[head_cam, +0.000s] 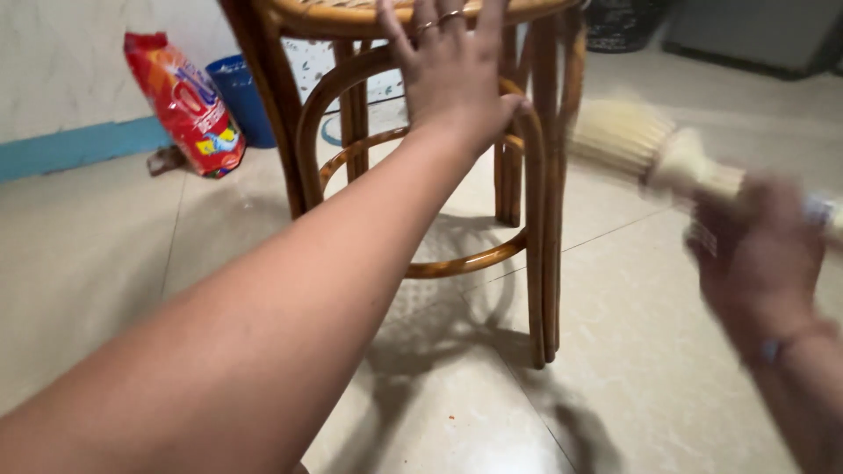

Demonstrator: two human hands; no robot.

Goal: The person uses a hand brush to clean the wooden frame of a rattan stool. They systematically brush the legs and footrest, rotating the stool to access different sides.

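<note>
The tiled floor [105, 263] takes up most of what I see, pale and glossy, and on it stands the rattan stool [527, 219], its bent brown legs tied by curved hoops and a low ring so the frame stays stiff. It stands upright, just in front of me, its shadow lying across the tiles toward me. I have my left arm stretched right out and my left hand [452, 75] spread flat against the rim of the seat and the top of the frame, fingers splayed upward, thumb hooked round a front leg; the grip is open and pressing more than clasping, which I judge is how I keep a light stool from sliding or tipping while the other hand works at it. My right hand [760, 254] sits at the right edge of view, blurred, its grip closed round the pale handle of a brush [654, 149], whose cream bristles point left toward the nearest stool leg, near it but not touching. I hold it by the far end of the handle, so the bristle head can reach in among the legs. Back against the wall, well apart from the stool, a red plastic bag [184, 101] leans upright beside a blue bucket [241, 96], out of my way. Smallest of all, two thin rings [439, 19] show on the fingers of my left hand.
</note>
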